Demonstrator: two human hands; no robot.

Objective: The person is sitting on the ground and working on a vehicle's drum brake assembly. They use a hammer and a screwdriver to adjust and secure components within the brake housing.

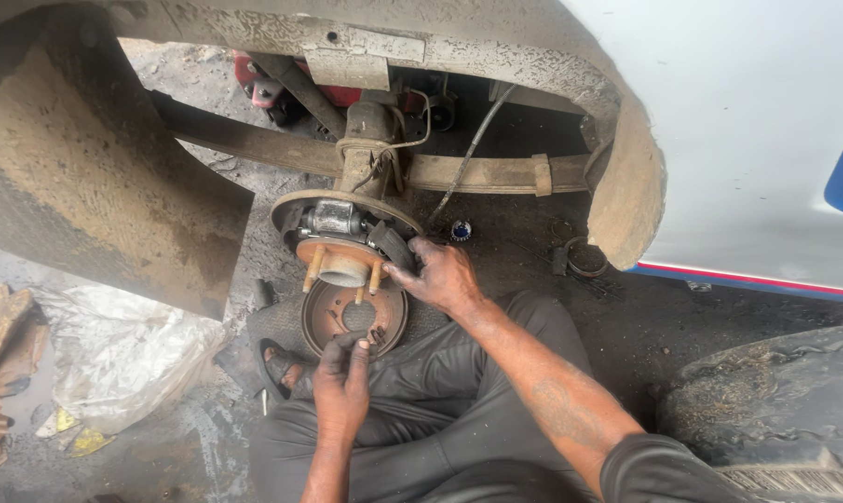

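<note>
A rusty wheel hub [342,265] with several studs sticks out from a round backing plate [296,207] under the wheel arch. A dark curved brake shoe [395,247] sits on the hub's right side, and my right hand [443,277] grips its lower end. My left hand [341,384] is lower, fingers pinched on a small dark part [375,333] over a rusty brake drum [330,315] that lies flat on the ground below the hub.
The white car body [747,130] fills the upper right. A leaf spring [477,172] runs behind the hub. A worn tyre [775,401] lies at the right, crumpled plastic sheeting [123,354] at the left. My crossed legs in grey trousers [440,410] occupy the foreground.
</note>
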